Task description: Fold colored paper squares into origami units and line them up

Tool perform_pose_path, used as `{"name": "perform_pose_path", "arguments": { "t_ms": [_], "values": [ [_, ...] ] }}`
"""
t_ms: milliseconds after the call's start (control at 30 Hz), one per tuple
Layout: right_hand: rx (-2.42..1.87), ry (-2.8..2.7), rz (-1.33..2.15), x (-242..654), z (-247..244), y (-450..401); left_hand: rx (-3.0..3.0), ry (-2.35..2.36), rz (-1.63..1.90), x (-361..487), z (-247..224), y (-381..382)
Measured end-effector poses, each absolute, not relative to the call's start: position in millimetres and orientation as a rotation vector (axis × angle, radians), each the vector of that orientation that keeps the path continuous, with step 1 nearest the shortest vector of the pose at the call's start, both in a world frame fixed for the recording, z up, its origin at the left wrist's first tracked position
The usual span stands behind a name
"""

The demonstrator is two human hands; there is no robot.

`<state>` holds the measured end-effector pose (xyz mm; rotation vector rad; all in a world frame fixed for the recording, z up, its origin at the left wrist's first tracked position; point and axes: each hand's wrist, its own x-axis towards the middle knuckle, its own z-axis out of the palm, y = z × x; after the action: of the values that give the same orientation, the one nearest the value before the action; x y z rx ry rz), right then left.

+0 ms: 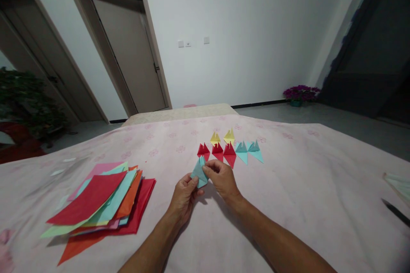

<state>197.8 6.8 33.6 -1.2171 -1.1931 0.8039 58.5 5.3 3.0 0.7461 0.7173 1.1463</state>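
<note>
A light blue folded paper (200,174) is held up between my two hands, its narrow point away from me. My left hand (185,194) pinches its lower left side with the thumb on top. With thumb and forefinger, my right hand (223,179) grips its right edge near the upper part. Just beyond stand several finished-looking folded paper figures: red ones (229,153), light blue ones (255,150) to the right, and yellow ones (229,137) behind.
A loose pile of coloured paper sheets (92,198) lies at left on the pink flowered cloth (288,170). At the right edge are a dark pen-like object (395,212) and a pale greenish item (399,185). Beyond the table stand a door (128,51) and potted purple flowers (301,93).
</note>
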Motion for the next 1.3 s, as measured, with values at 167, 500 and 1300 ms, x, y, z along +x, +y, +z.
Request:
{"name": "perform_pose_path", "arguments": {
  "t_ms": [167, 500, 1300],
  "values": [
    [-1.467, -1.309, 0.530, 198.2, 44.4, -0.9, 0.823, 0.733, 1.148, 59.8, 0.5, 2.7],
    [-1.510, -1.460, 0.403, 193.4, 51.0, -10.2, 0.896, 0.798, 1.222, 62.0, -3.9, 2.6],
    [-1.100, -1.046, 1.036, 197.8, 34.9, 8.1, 1.019, 0.929, 1.258, 61.7, 0.0, 1.8]
  ]
}}
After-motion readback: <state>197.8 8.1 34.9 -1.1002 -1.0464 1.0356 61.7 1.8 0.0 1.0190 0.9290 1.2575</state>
